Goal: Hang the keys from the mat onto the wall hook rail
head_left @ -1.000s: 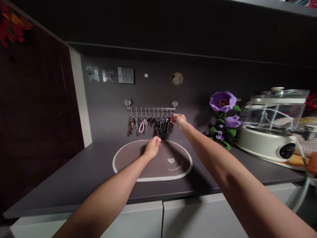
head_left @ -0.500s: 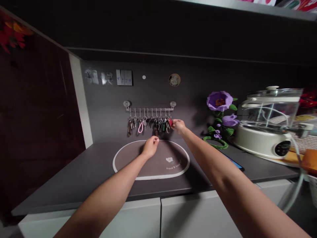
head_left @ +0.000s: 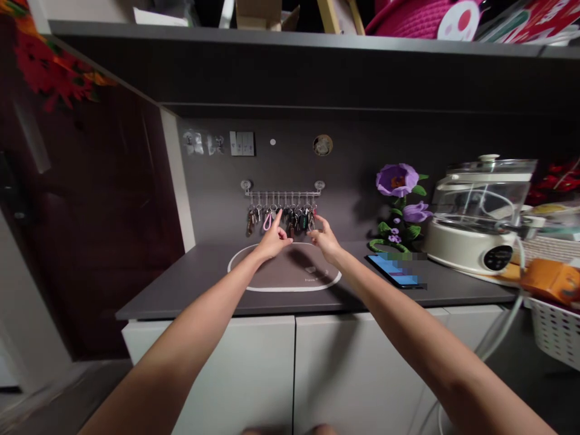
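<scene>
A clear hook rail (head_left: 283, 193) is fixed to the dark back wall by a round mount at each end. Several bunches of keys (head_left: 258, 214) hang along it, among them a pink strap (head_left: 267, 222) and a dark green-marked fob (head_left: 304, 222). My left hand (head_left: 273, 239) is in front of the rail's middle, index finger stretched up and thumb apart, holding nothing. At the rail's right end, my right hand (head_left: 324, 239) has its fingers spread beside the last keys and a small red item (head_left: 315, 211). Whether its fingertips touch them, I cannot tell.
Below the rail lies an oval brown mat (head_left: 258, 275) on the dark counter. To the right are a purple flower ornament (head_left: 397, 181), a phone (head_left: 396, 270), a cream appliance with a clear top (head_left: 471, 244) and a white basket (head_left: 555, 329). A shelf (head_left: 290, 72) overhangs the counter.
My right hand has let go of the red item at the rail's right end, and its fingers have spread. My left hand has gone from closed to pointing upward. The view has pulled back.
</scene>
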`<move>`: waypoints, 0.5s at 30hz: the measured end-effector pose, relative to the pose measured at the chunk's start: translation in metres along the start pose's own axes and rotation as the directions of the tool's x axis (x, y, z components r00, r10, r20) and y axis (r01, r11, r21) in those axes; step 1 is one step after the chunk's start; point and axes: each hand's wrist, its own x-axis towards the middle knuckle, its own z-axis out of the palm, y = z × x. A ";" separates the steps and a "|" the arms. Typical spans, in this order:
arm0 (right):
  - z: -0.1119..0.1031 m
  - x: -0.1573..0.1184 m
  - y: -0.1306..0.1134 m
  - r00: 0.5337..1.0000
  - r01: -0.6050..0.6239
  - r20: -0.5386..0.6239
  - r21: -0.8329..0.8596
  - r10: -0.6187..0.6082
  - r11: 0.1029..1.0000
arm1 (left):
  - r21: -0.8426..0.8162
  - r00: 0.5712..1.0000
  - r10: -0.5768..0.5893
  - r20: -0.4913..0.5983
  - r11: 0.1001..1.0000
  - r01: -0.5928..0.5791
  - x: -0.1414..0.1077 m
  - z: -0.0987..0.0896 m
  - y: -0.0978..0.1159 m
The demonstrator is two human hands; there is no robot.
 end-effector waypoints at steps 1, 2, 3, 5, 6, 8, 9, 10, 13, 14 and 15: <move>0.002 -0.010 0.000 0.995 0.074 0.067 -0.006 -0.073 0.997 | -0.021 1.000 0.021 0.018 1.000 -0.020 -0.010 -0.005 0.004; 0.003 -0.019 0.000 0.981 0.144 0.132 -0.011 -0.141 0.990 | -0.038 0.999 0.034 0.036 0.999 -0.033 -0.021 -0.009 0.007; 0.004 -0.028 0.001 0.961 0.206 0.192 -0.018 -0.199 0.978 | -0.048 0.998 0.041 0.053 0.998 -0.039 -0.033 -0.012 0.008; 0.004 -0.045 0.005 0.921 0.288 0.287 -0.041 -0.265 0.957 | -0.043 0.996 0.044 0.081 0.998 -0.041 -0.056 -0.018 0.009; 0.003 -0.052 0.008 0.906 0.308 0.321 -0.057 -0.275 0.950 | -0.031 0.995 0.041 0.090 0.999 -0.038 -0.067 -0.020 0.008; 0.001 -0.065 0.014 0.889 0.324 0.370 -0.093 -0.270 0.941 | -0.006 0.995 0.030 0.100 1.000 -0.029 -0.086 -0.024 0.005; 0.001 -0.071 0.017 0.885 0.329 0.381 -0.110 -0.266 0.938 | 0.002 0.994 0.023 0.103 1.000 -0.023 -0.094 -0.026 0.003; 0.000 -0.075 0.019 0.884 0.332 0.387 -0.126 -0.262 0.935 | 0.006 0.994 0.015 0.105 1.000 -0.016 -0.100 -0.028 0.002; -0.002 -0.085 0.023 0.890 0.327 0.381 -0.150 -0.251 0.933 | -0.004 0.994 -0.004 0.109 1.000 0.005 -0.110 -0.032 -0.001; -0.002 -0.087 0.023 0.893 0.323 0.376 -0.151 -0.248 0.934 | -0.014 0.994 -0.010 0.109 1.000 0.012 -0.111 -0.033 -0.001; -0.002 -0.089 0.023 0.896 0.317 0.372 -0.152 -0.243 0.936 | -0.027 0.994 -0.016 0.110 0.999 0.019 -0.112 -0.033 -0.001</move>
